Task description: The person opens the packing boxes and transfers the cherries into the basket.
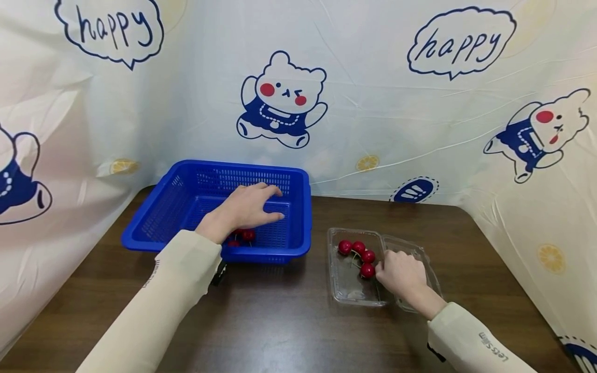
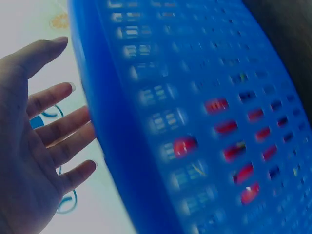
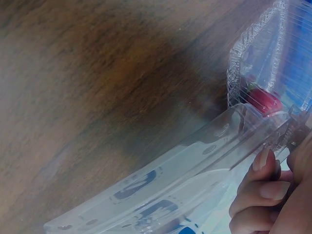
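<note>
A: Ok, the backdrop is a pale sheet (image 1: 373, 119) with cartoon bears (image 1: 282, 101) all over it, and there's a brown wooden table (image 1: 261, 316) in front. Where's the fruit, though?

B: Two spots. Four cherries (image 1: 368, 256) sit in the clear box (image 1: 331, 269) on the right, and a few more lie inside the blue basket (image 1: 280, 254), near its front wall.

A: Any tips for handling this bit?

B: Imo keep the hold on the box light. Plastic that thin probably flexes, and round fruit would roll. I'd also steady it by the edge rather than lean on the lid (image 1: 432, 274), which is folded out to the right. Over at the basket, I'd work low, so nothing gets dropped on the other cherries and bruised.

A: And what are the hands doing?

B: Left hand (image 1: 247, 207) is over the basket, fingers spread and loose, thumb well apart, nothing in it. Right hand (image 1: 403, 274) has its fingers curled in, and it looks to me like it's gripping the box's edge where the lid joins. Can't make out exactly how the fingertips sit on the plastic, tbh.
</note>
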{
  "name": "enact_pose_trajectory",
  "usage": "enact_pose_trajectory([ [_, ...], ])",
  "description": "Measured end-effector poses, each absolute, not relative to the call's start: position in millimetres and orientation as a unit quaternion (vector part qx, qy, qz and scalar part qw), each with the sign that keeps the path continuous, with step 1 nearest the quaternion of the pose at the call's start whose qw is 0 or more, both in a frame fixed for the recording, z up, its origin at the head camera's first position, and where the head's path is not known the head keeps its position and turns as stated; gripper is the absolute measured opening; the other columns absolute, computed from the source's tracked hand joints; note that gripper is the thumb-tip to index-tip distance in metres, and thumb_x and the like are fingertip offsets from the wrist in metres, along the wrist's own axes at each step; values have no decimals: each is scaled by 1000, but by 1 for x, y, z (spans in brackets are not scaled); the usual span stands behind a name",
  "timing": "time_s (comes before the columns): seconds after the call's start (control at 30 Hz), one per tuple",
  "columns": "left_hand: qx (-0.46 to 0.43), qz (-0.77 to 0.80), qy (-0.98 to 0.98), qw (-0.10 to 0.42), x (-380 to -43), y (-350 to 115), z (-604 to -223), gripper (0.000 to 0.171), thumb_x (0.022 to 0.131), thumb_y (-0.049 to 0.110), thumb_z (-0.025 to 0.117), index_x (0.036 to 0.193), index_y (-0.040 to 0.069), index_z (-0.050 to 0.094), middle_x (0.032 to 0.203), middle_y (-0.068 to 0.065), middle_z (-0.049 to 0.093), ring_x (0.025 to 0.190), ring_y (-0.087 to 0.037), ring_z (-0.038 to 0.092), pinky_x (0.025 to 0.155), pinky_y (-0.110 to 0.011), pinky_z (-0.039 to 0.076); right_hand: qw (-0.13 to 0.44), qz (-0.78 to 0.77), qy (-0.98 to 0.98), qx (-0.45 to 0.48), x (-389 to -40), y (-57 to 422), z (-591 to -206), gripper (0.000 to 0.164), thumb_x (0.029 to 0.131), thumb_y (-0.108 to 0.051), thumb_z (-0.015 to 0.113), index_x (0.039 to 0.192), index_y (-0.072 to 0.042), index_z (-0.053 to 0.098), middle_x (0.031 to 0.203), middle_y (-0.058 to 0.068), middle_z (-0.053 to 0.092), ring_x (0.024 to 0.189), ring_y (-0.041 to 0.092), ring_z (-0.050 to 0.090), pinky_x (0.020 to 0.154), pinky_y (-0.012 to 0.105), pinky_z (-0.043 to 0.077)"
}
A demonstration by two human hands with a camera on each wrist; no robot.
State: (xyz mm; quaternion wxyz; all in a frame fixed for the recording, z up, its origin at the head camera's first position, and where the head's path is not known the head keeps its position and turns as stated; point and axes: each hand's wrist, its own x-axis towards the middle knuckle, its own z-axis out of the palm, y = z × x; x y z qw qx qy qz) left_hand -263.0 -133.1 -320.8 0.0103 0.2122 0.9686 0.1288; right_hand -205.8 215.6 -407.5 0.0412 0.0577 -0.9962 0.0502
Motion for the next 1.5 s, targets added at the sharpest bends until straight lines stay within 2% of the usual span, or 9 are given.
enact_pose_trajectory([
  [0.13,223,113,968,4,-260,-117,-322,68,84,57,60,136,14,52,142,-18,52,129,-39,46,108,-65,32,39,49,-996,57,-206,216,-408,25,83,-22,59,63,-7,59,63,17,66,52,34,59,41,47,45],
  [0.27,242,102,965,0,-258,-98,-323,71,82,59,61,138,17,51,143,-17,52,130,-37,45,108,-63,33,34,48,-997,57,-206,216,-408,24,83,-22,58,64,-7,59,63,17,66,52,34,59,41,47,45],
  [0.6,285,85,955,-22,-253,-44,-323,69,81,59,62,138,21,51,139,-11,55,126,-30,49,107,-55,37,30,52,-997,54,-207,215,-407,24,84,-22,58,65,-7,59,64,17,67,54,34,60,42,46,46],
  [0.87,297,68,952,-31,-248,-25,-326,73,80,64,61,138,21,51,137,-9,57,124,-28,50,107,-54,37,25,54,-997,52,-206,214,-411,24,84,-23,58,66,-7,60,65,17,67,55,34,60,43,46,46],
  [1.17,351,28,934,-61,-235,7,-340,60,84,56,62,133,21,54,127,-6,61,116,-24,55,106,-47,40,16,57,-997,50,-207,215,-410,24,84,-23,59,66,-6,60,55,10,58,46,25,52,39,40,44],
  [1.5,354,-9,934,-44,-230,40,-364,64,82,59,62,134,22,52,131,-6,59,117,-23,55,105,-46,41,19,56,-997,50,-207,217,-409,26,84,-22,59,65,-5,59,52,9,54,44,24,49,38,38,43],
])
